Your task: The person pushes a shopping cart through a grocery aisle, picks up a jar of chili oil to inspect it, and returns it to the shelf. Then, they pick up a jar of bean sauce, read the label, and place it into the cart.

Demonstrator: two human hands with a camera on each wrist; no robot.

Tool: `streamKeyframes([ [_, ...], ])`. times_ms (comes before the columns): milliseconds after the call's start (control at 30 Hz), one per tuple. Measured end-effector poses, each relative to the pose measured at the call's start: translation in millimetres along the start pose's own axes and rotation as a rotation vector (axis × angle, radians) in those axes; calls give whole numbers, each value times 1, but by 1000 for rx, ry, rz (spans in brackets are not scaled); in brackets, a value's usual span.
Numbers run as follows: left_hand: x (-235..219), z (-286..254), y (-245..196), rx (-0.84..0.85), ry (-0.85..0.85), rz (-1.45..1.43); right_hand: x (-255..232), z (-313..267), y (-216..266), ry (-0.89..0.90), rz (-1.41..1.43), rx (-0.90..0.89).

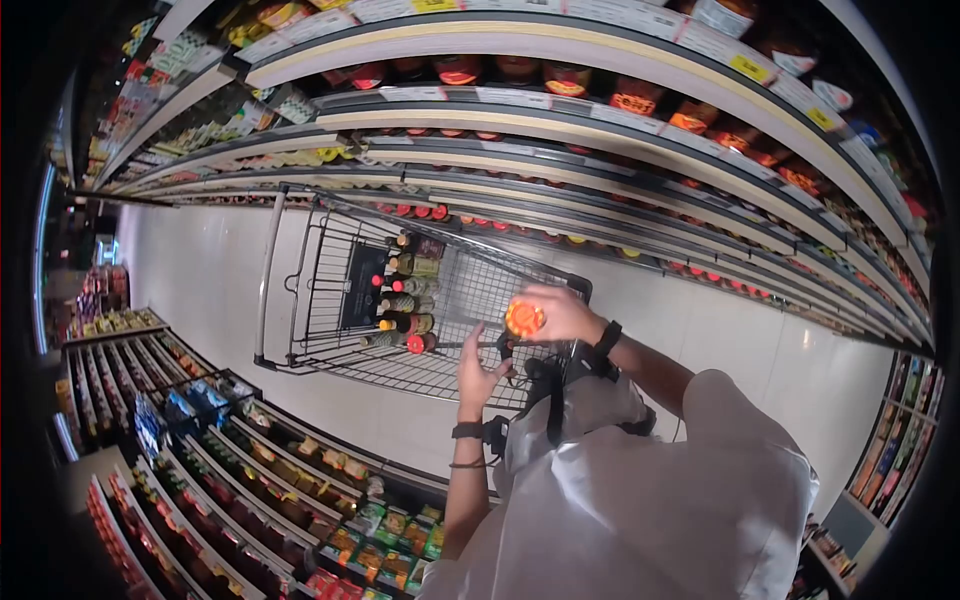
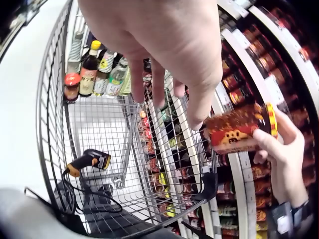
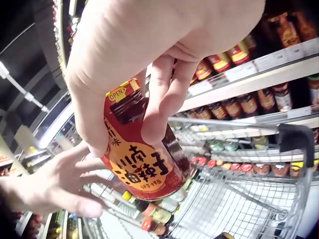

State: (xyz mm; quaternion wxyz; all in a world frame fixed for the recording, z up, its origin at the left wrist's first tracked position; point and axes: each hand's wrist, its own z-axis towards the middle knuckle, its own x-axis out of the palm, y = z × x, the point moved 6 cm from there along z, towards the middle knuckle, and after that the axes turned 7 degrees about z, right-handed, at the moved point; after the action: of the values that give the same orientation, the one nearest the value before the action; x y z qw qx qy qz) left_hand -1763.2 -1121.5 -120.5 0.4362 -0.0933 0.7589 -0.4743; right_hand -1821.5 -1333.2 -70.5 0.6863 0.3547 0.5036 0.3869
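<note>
My right hand [image 1: 562, 312] grips a jar of chili oil [image 3: 144, 162] with a red label and an orange-and-yellow patterned lid [image 1: 525, 317]. It holds the jar above the near end of a wire shopping cart [image 1: 272, 280]. In the right wrist view, thumb and fingers wrap the jar's upper sides. My left hand [image 1: 477, 372] is beside the jar with fingers extended, holding nothing. Below it, at the cart's far end, stand several sauce bottles [image 2: 89, 74] and a red-lidded jar [image 2: 72, 87].
A handheld barcode scanner [image 2: 89, 162] with a cable hangs at the cart's near end. Shelves of jars [image 1: 640, 95] run along the far side, close to the cart. Lower shelves with packaged goods [image 1: 385, 540] stand on the near side. Pale floor [image 1: 190, 260] extends left of the cart.
</note>
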Motion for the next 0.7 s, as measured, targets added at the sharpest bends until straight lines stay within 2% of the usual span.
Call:
streamKeyframes([
  [33, -3, 4, -13, 143, -56, 165, 20, 3, -2, 103, 81, 2],
  [67, 9, 7, 0, 79, -7, 68, 40, 5, -2, 178, 99, -9],
  [100, 20, 4, 19, 82, -15, 172, 57, 7, -4, 246, 115, -17],
  [133, 22, 2, 32, -15, -64, 120, 67, 15, 2, 376, 167, 78],
  [167, 26, -5, 46, -107, -94, 64, 74, 19, 5, 361, 186, 72],
  [233, 36, -6, 71, -164, -138, -594, 78, 26, 2, 298, 185, 90],
  [267, 35, 0, 88, -188, -136, -429, 82, 23, -10, 214, 265, 169],
  [300, 38, 10, 119, -207, -173, -523, 80, 24, -14, 195, 223, 298],
  [333, 46, 18, 159, -238, -215, -616, 85, 13, -40, 77, 67, 334],
  [367, 44, 25, 170, -279, -257, -708, 80, 9, -49, -35, -88, 371],
  [400, 40, 26, 186, -428, -251, -530, 66, -1, -58, -85, -171, 359],
  [433, 38, 38, 213, -369, -332, -439, 56, -18, -62, -227, -417, 357],
  [467, 37, 47, 242, -317, -414, -342, 42, -29, -69, -212, -568, 638],
  [500, 48, 57, 295, -319, -476, -380, 29, -41, -76, -287, -603, 661],
  [567, 40, 70, 319, -322, -602, -362, 19, -80, -92, -426, -685, 745],
  [633, 47, 77, 367, -348, -577, -404, 35, -135, -131, -487, -639, 785],
  [667, 43, 80, 378, -433, -551, -218, 48, -154, -141, -485, -470, 618],
  [700, 40, 85, 385, -512, -495, -23, 59, -145, -132, -488, -365, 708],
])
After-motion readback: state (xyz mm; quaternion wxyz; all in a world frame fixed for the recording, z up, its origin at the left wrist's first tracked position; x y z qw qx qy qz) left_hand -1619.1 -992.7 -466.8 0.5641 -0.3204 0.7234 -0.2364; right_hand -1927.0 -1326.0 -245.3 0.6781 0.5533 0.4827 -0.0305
